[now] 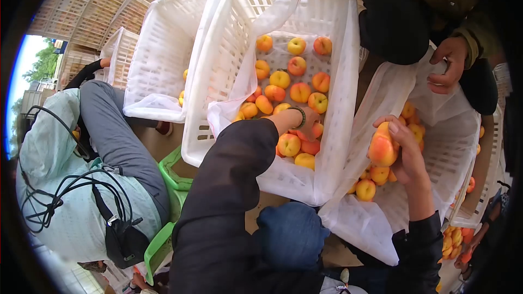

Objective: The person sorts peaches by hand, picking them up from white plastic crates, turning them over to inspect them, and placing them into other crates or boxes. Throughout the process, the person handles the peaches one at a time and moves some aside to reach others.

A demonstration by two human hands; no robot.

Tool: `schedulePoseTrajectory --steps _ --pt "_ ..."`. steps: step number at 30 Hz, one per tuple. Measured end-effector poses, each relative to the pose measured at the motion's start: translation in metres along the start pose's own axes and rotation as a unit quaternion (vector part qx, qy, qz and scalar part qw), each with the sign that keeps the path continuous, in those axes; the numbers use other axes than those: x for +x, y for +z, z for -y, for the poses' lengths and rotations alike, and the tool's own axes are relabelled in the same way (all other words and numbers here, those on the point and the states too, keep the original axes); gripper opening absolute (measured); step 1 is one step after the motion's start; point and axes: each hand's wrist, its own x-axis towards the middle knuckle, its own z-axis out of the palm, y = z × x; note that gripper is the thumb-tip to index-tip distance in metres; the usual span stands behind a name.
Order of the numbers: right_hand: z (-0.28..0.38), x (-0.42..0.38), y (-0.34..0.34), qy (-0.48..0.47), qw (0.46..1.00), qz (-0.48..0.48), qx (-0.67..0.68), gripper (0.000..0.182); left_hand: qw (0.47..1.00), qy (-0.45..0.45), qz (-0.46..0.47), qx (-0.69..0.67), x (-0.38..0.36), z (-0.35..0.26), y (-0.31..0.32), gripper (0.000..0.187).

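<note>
The person's right hand [406, 149] was wrapped around a peach [382, 147], fingers curled over its top and far side, holding it above the near-left corner of the right-hand lined crate [463, 147]. The fruit was orange-red with a yellow shoulder and looked ripe. Such a peach would likely be light but soft-skinned and easily bruised, so a cupped hold with fingers spread round its widest part seemed safer than a fingertip pinch. Its fuzzy skin probably gave enough grip that little squeezing was needed.

The left hand [308, 122], with a dark bead bracelet [299, 115] at the wrist, reached down into the middle crate [218, 76], resting among the peaches [297, 90] lying near its front edge. Whether its fingers were closed on a fruit could not be told, since the back of the hand hid them.

More peaches lay loose over the white liner [332, 147] of that crate, toward its far end. Another person's hand [449, 65] gripped the liner at the far edge of the right-hand crate. A second person in a pale jacket [54, 174] sat to the left beside an almost empty crate [163, 60].
</note>
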Motion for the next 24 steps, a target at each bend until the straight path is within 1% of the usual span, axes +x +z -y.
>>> schedulePoseTrajectory --steps 2,3,4,5,6,8,9,11,12,14,15,17,18,20,21,23,24 --pt "0.001 -0.001 0.001 -0.005 1.000 -0.002 -0.002 0.029 0.983 -0.054 -0.016 -0.175 0.010 0.025 -0.006 0.063" --pt "0.001 -0.001 0.002 -0.004 1.000 -0.002 -0.002 0.029 0.983 -0.054 -0.016 -0.176 0.010 0.034 -0.008 0.063" --pt "0.006 0.000 0.004 0.008 1.000 0.001 0.000 0.029 0.955 -0.090 -0.076 -0.271 0.008 0.044 -0.011 0.059" --pt "0.005 -0.001 0.003 0.012 1.000 0.007 -0.001 0.029 0.914 -0.125 -0.142 -0.358 0.003 0.044 -0.013 0.055" --pt "0.003 0.000 0.002 0.013 1.000 0.007 -0.002 0.029 0.914 -0.125 -0.142 -0.359 -0.002 0.043 -0.014 0.055" --pt "0.001 0.001 0.001 0.003 1.000 0.011 -0.018 0.029 0.954 -0.183 -0.123 -0.203 -0.010 0.038 -0.018 0.050" --pt "0.001 0.001 0.001 0.006 1.000 0.011 -0.018 0.029 0.954 -0.183 -0.121 -0.204 -0.001 0.045 -0.008 0.050" --pt "0.006 0.003 0.006 0.015 0.999 0.009 -0.027 0.029 0.975 -0.158 -0.154 -0.023 0.017 0.058 0.010 0.052" --pt "0.004 0.002 0.005 0.014 1.000 0.007 -0.025 0.029 0.976 -0.156 -0.153 -0.022 0.020 0.061 0.014 0.052" --pt "0.002 0.001 0.005 0.009 0.999 0.007 -0.034 0.029 0.979 -0.089 -0.156 0.096 0.017 0.060 0.018 0.063" --pt "0.002 0.001 0.004 0.009 0.999 0.006 -0.035 0.029 0.979 -0.088 -0.157 0.096 0.013 0.055 0.016 0.063" --pt "0.002 0.002 0.003 0.022 0.999 0.014 -0.025 0.028 0.984 -0.144 -0.048 0.089 0.005 0.039 0.008 0.067" --pt "0.005 0.003 0.004 0.028 0.999 0.010 -0.024 0.028 0.986 -0.139 -0.043 0.085 0.000 0.032 0.007 0.067" --pt "0.002 0.002 0.003 0.024 0.999 0.014 -0.027 0.028 0.968 -0.151 -0.050 0.196 -0.006 0.020 0.009 0.065" --pt "0.002 0.003 0.003 0.024 0.999 0.015 -0.029 0.028 0.968 -0.152 -0.052 0.195 -0.002 0.017 0.011 0.065" --pt "0.002 0.003 0.001 0.023 0.999 0.020 -0.023 0.028 0.955 -0.186 -0.024 0.229 0.013 0.012 0.013 0.068" --pt "0.001 0.002 0.002 0.022 0.999 0.016 -0.024 0.028 0.956 -0.182 -0.025 0.230 0.018 0.012 0.017 0.068"
